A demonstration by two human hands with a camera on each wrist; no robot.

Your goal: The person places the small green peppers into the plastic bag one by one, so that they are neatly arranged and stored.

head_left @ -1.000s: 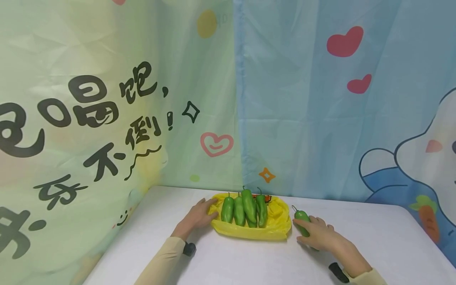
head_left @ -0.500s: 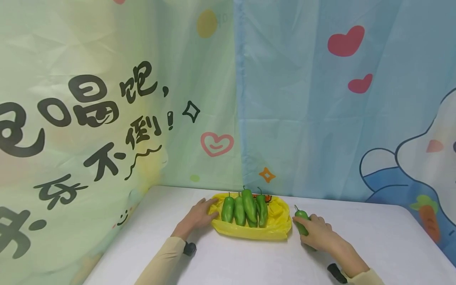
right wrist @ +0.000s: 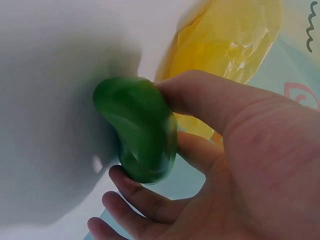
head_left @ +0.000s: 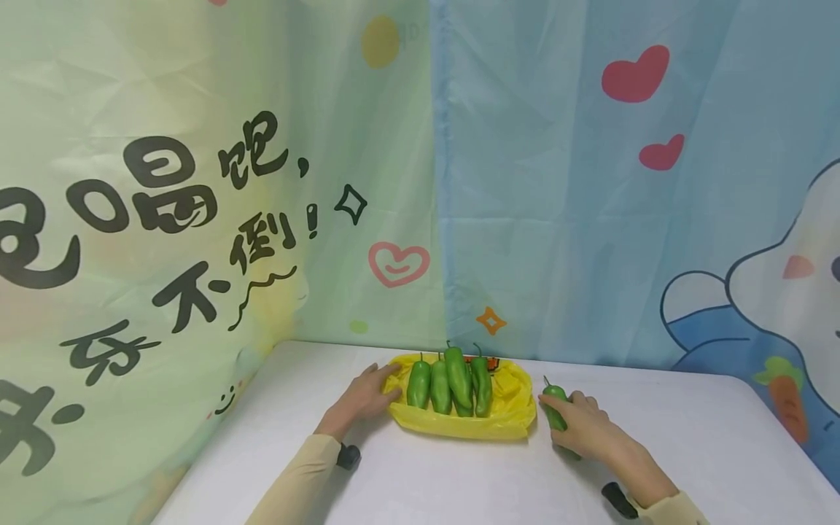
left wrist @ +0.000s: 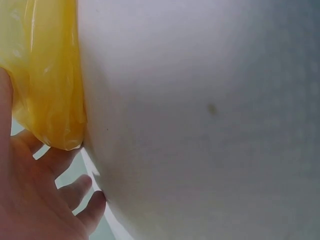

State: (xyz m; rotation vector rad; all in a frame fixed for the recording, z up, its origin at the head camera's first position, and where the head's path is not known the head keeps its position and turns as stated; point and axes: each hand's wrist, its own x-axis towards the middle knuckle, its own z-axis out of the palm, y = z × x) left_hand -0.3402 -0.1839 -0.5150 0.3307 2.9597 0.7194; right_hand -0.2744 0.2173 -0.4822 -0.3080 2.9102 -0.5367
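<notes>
In the head view, several green peppers (head_left: 457, 380) lie side by side in an opened yellow plastic bag (head_left: 459, 426), stems pointing away. My left hand (head_left: 361, 397) holds the bag's left edge. Its thumb lies against the yellow plastic (left wrist: 55, 75) in the left wrist view, fingers spread on the other side. To the right of the bag, my right hand (head_left: 584, 429) grips another green pepper (head_left: 555, 414) with its stem to the back. Seen from the right wrist, thumb and fingers close round this pepper (right wrist: 142, 127), its blunt end toward the camera.
A white table (head_left: 446, 481) carries everything, its back edge just behind the bag. Printed curtains (head_left: 512, 182) hang behind it and on the left. Black wrist straps (head_left: 349, 457) sit at both cuffs.
My right hand's fingers have closed round the single pepper, which has shifted slightly. The left hand and the bag stay in place.
</notes>
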